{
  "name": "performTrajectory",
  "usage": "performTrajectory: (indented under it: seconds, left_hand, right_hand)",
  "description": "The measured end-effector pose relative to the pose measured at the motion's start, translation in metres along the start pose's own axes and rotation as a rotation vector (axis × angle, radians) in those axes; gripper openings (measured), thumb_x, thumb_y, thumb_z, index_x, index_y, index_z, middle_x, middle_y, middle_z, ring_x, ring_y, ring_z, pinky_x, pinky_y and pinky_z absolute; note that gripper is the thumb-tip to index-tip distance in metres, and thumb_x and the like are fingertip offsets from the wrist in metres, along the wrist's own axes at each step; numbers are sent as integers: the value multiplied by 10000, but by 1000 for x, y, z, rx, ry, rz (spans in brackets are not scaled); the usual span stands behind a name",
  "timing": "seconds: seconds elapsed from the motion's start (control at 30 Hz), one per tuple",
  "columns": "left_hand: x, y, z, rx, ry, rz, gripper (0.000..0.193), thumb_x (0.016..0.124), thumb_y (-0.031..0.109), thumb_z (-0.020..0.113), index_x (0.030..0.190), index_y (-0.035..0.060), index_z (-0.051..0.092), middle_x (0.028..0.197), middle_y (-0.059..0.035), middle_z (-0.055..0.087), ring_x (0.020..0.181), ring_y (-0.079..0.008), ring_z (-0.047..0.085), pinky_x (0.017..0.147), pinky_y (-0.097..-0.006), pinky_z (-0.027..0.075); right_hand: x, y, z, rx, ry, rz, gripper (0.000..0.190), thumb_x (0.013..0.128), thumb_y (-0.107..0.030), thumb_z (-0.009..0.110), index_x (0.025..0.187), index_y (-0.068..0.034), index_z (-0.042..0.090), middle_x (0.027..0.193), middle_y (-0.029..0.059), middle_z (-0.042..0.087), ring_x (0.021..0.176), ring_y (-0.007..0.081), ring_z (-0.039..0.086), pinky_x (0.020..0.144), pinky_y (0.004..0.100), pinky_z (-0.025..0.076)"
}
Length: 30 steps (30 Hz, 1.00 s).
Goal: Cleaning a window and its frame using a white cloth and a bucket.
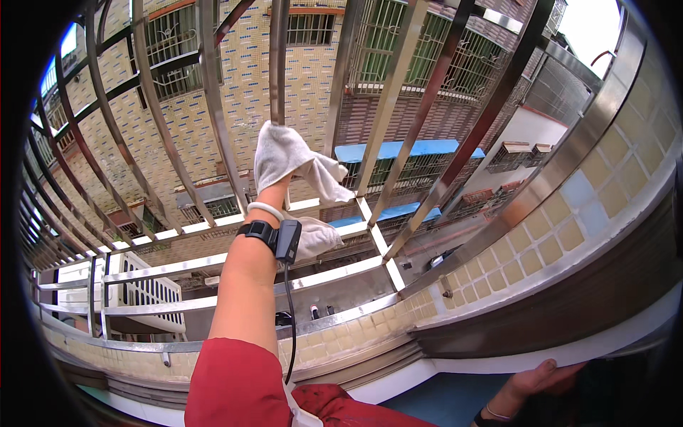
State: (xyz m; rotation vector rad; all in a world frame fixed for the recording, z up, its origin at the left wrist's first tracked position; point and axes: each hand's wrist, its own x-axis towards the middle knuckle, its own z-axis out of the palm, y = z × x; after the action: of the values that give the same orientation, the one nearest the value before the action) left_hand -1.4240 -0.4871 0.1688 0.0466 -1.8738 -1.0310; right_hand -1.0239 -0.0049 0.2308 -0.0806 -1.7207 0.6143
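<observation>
My left hand (279, 186) is wrapped in a white cloth (283, 152), which hides the fingers. Through the cloth it grips an upright stainless-steel bar (278, 69) of the window guard, just above a horizontal rail. One corner of the cloth droops to the right, and another part hangs below the rail. On my left wrist are a white bangle and a black strap with a small cabled device (288, 241). At the lower right, my right hand (536, 378) is near the white window frame (480, 364); its fingertips fade into shadow, so whether they touch something is unclear.
Metal bars span the opening, with a tiled sill (331, 339) and window track (384, 360) below. A white slatted outdoor unit (152, 288) stands at the lower left. Beyond the guard are a tiled building (245, 85), blue awnings (397, 151) and an alley far below.
</observation>
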Motion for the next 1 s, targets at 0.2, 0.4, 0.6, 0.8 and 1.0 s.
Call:
performTrajectory:
  seconds: [0.2,0.4,0.6,0.8,1.0]
  left_hand:
    - [-106,-27,-41,574,-308,-310,380,884,315,466,1159,112,631,1076,-202,676,1000,-370,655,895,-442,512]
    - [-25,71,-60,600,-715,87,251,853,234,538,999,89,680,994,-179,694,976,-380,649,881,-412,518]
    - [127,171,-2,147,-69,543,784,811,309,754,1428,21,367,1347,-161,503,1236,-264,501,1083,-330,384]
    - [128,210,42,99,-29,235,830,781,328,773,1428,20,353,1324,-170,510,1224,-275,505,1078,-333,379]
    - [4,62,91,-36,-58,164,730,733,193,802,1327,48,403,1169,-120,530,1062,-246,533,972,-310,433]
  right_hand:
    - [-9,12,5,329,-84,-45,802,964,-331,459,1516,48,18,1566,254,135,1430,360,227,1153,449,210]
    - [-4,5,-1,326,-118,-56,792,968,-327,464,1511,56,34,1564,242,155,1431,340,229,1156,435,202]
    - [-5,5,3,288,-80,-7,780,963,-305,468,1520,38,42,1560,246,162,1416,345,259,1146,445,230]
    - [-3,-5,1,-11,-11,-39,816,971,-419,392,1525,19,-17,1566,275,77,1433,375,226,1143,458,263]
    - [4,-32,10,-108,54,71,848,943,-494,368,1536,-14,-2,1554,271,124,1383,378,319,1087,480,344]
